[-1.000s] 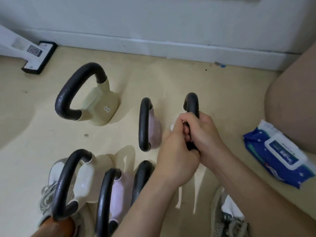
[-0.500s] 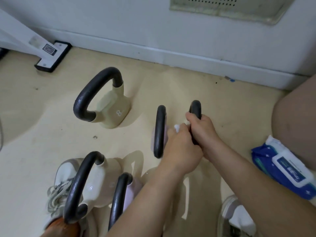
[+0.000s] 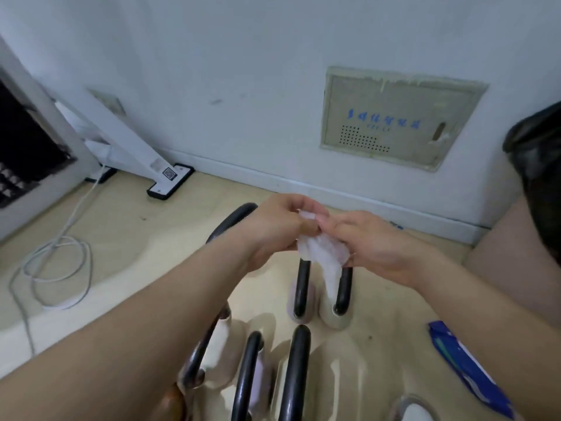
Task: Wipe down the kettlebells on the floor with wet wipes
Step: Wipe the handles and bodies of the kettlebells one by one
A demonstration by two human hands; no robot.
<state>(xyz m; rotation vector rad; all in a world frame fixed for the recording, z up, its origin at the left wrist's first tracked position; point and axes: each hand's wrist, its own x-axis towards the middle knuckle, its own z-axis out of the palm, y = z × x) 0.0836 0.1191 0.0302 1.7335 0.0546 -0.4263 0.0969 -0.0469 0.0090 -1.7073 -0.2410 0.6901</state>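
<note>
Both hands are lifted above the floor and hold one crumpled white wet wipe (image 3: 323,253) between them. My left hand (image 3: 277,229) pinches its top left part and my right hand (image 3: 372,247) pinches its right side; a tail of it hangs down. Below stand several kettlebells with black handles: a pink one (image 3: 302,291), a cream one (image 3: 341,303) just right of it, and another's handle (image 3: 233,220) behind my left hand. Three more handles stand at the bottom: a cream kettlebell (image 3: 212,350), a pink kettlebell (image 3: 252,372) and a third kettlebell (image 3: 296,375).
The blue wet wipes pack (image 3: 467,366) lies on the floor at the right, partly behind my right forearm. A white cable (image 3: 57,262) coils at the left. A white stand base (image 3: 170,180) sits by the wall. A vent panel (image 3: 397,117) is set in the wall.
Both hands have left the cream kettlebell's handle and risen with the wipe, now spread between them. The view has tilted up toward the wall.
</note>
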